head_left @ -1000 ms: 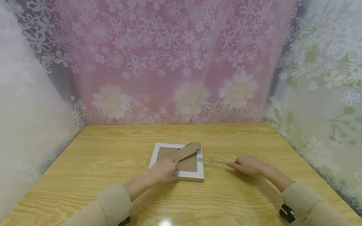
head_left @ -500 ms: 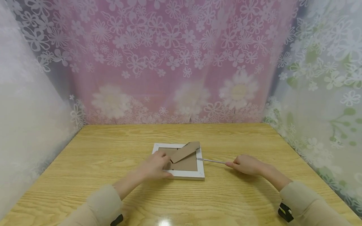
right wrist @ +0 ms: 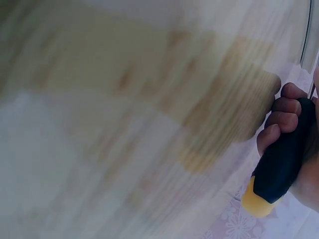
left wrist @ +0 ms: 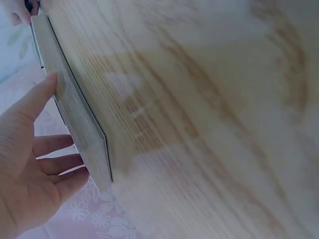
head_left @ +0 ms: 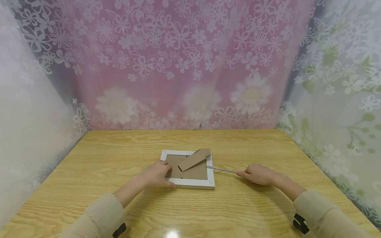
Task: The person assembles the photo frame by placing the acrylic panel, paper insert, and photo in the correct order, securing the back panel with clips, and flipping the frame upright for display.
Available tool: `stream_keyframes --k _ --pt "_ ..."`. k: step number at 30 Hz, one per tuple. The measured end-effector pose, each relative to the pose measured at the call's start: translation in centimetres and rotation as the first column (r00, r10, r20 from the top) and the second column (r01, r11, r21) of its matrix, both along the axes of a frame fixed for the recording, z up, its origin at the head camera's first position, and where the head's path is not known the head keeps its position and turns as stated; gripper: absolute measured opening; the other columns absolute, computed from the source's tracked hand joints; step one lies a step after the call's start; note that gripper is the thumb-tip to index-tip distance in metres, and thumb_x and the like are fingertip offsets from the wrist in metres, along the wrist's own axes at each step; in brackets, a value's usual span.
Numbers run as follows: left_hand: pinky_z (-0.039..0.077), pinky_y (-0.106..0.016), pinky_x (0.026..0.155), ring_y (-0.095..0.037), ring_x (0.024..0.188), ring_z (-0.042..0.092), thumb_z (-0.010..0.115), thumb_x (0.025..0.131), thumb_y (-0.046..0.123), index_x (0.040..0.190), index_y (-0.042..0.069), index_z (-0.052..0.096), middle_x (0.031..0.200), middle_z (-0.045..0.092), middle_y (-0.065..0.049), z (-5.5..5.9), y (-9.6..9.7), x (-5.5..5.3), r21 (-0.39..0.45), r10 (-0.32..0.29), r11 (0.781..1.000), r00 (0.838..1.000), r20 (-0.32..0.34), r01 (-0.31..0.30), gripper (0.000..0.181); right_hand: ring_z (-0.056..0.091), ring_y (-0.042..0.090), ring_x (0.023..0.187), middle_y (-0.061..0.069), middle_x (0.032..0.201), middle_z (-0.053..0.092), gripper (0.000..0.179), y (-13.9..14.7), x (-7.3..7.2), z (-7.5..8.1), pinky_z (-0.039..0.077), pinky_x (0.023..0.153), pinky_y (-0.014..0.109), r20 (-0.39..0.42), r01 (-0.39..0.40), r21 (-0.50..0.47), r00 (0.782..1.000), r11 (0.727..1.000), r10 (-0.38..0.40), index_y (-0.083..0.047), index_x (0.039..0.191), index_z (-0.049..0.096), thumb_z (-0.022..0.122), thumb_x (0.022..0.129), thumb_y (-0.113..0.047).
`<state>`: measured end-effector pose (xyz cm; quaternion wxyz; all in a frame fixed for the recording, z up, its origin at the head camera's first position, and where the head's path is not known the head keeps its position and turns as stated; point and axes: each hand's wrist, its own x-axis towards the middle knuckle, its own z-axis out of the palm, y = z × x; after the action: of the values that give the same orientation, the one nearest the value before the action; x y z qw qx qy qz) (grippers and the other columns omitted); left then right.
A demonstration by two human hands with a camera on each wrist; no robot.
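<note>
A white picture frame (head_left: 194, 182) lies back up on the table, its brown backing board (head_left: 196, 173) showing. The brown easel stand (head_left: 194, 159) slants across the board and overlaps the frame's far right corner. My left hand (head_left: 156, 174) holds the frame's near left corner, thumb at the front edge and fingers over the left side. In the left wrist view, that thumb and the fingertips touch the frame (left wrist: 75, 104). My right hand (head_left: 259, 174) grips a screwdriver (right wrist: 281, 159) by its black and yellow handle. The metal shaft (head_left: 223, 170) reaches left, its tip at the frame's right side.
The wood-grain table (head_left: 119, 148) spreads around the frame. A pink flowered curtain (head_left: 190, 66) hangs behind it, with pale curtains at left (head_left: 29, 132) and right (head_left: 336, 99). Dark wrist devices (head_left: 301, 224) sit at the cuffs.
My left hand has slid left off the easel stand to the frame's left corner, uncovering the stand's lower end. My right hand and the screwdriver have hardly moved.
</note>
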<state>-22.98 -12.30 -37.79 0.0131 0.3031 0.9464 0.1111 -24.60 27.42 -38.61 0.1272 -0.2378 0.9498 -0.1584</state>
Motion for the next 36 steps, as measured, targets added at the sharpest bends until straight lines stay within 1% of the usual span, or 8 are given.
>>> stream_keyframes --k 6,11,20,25,30,31,33,36 --pt "0.048 -0.038 0.082 -0.028 0.099 0.056 0.076 0.070 0.049 0.110 -0.003 0.062 0.107 0.061 -0.013 0.19 -0.03 -0.04 0.000 0.006 1.000 1.000 0.005 -0.006 0.067 0.020 0.006 0.045 -0.011 0.046 0.026 0.052 -0.09 -0.01 0.04 0.029 0.048 0.022 -0.010 -0.009 0.009 1.000 1.000 0.009 -0.021 0.054 0.036 0.036 0.096 -0.051" --pt "0.048 -0.037 0.083 -0.028 0.100 0.055 0.076 0.069 0.051 0.111 -0.004 0.061 0.107 0.062 -0.013 -0.02 -0.12 -0.13 0.007 0.020 1.000 1.000 0.011 -0.020 0.070 0.019 0.006 0.047 -0.011 0.048 0.025 0.052 -0.18 -0.14 -0.09 0.033 0.052 0.023 -0.023 -0.025 0.031 0.999 0.999 0.025 -0.021 0.054 0.034 0.035 0.097 -0.051" --pt "0.049 -0.036 0.081 -0.028 0.100 0.056 0.079 0.065 0.050 0.107 -0.004 0.062 0.104 0.063 -0.013 -0.42 -0.41 -0.40 0.072 0.025 0.997 1.000 0.010 -0.026 0.071 0.022 0.006 0.047 -0.010 0.050 0.025 0.052 -0.22 -0.58 -0.34 0.038 0.060 0.026 -0.022 -0.045 0.069 0.999 0.997 0.047 -0.022 0.055 0.037 0.032 0.097 -0.051" --pt "0.049 -0.036 0.078 -0.027 0.096 0.057 0.081 0.063 0.049 0.102 -0.004 0.064 0.098 0.064 -0.011 -0.54 -0.56 -0.57 0.098 0.017 0.995 1.000 -0.004 -0.017 0.068 0.029 0.005 0.048 -0.009 0.052 0.026 0.052 -0.32 -0.78 -0.32 0.038 0.062 0.028 -0.016 -0.050 0.085 0.999 0.995 0.052 -0.021 0.056 0.042 0.032 0.097 -0.051" --pt "0.049 -0.035 0.076 -0.026 0.092 0.057 0.081 0.063 0.048 0.098 -0.003 0.065 0.093 0.065 -0.008 -0.54 -0.63 -0.70 0.107 0.001 0.994 1.000 -0.017 0.000 0.064 0.024 0.006 0.048 -0.010 0.052 0.025 0.051 -0.38 -0.80 -0.16 0.040 0.064 0.028 0.007 -0.067 0.085 0.998 0.994 0.066 -0.021 0.056 0.038 0.032 0.098 -0.050" --pt "0.049 -0.035 0.075 -0.025 0.092 0.057 0.081 0.063 0.047 0.098 -0.003 0.065 0.092 0.065 -0.008 -0.51 -0.64 -0.71 0.110 0.000 0.994 1.000 -0.016 0.002 0.063 0.026 0.005 0.048 -0.010 0.052 0.025 0.051 -0.37 -0.81 -0.11 0.042 0.066 0.029 0.014 -0.069 0.089 0.998 0.994 0.068 -0.021 0.056 0.038 0.031 0.098 -0.050" --pt "0.049 -0.035 0.074 -0.025 0.091 0.057 0.082 0.063 0.047 0.096 -0.003 0.065 0.090 0.065 -0.007 -0.48 -0.69 -0.73 0.116 -0.003 0.993 1.000 -0.016 0.005 0.062 0.037 0.002 0.051 -0.009 0.053 0.027 0.052 -0.39 -0.82 -0.01 0.047 0.072 0.032 0.023 -0.078 0.092 0.997 0.993 0.076 -0.021 0.056 0.043 0.031 0.098 -0.049" --pt "0.048 -0.035 0.073 -0.025 0.090 0.057 0.082 0.063 0.047 0.096 -0.003 0.065 0.089 0.064 -0.007 -0.46 -0.76 -0.71 0.121 -0.003 0.993 1.000 -0.013 0.005 0.062 0.062 0.010 0.071 -0.007 0.064 0.053 0.052 -0.46 -0.84 0.17 0.048 0.085 0.041 0.029 -0.084 0.086 0.996 0.993 0.082 -0.020 0.063 0.057 0.032 0.098 -0.049"
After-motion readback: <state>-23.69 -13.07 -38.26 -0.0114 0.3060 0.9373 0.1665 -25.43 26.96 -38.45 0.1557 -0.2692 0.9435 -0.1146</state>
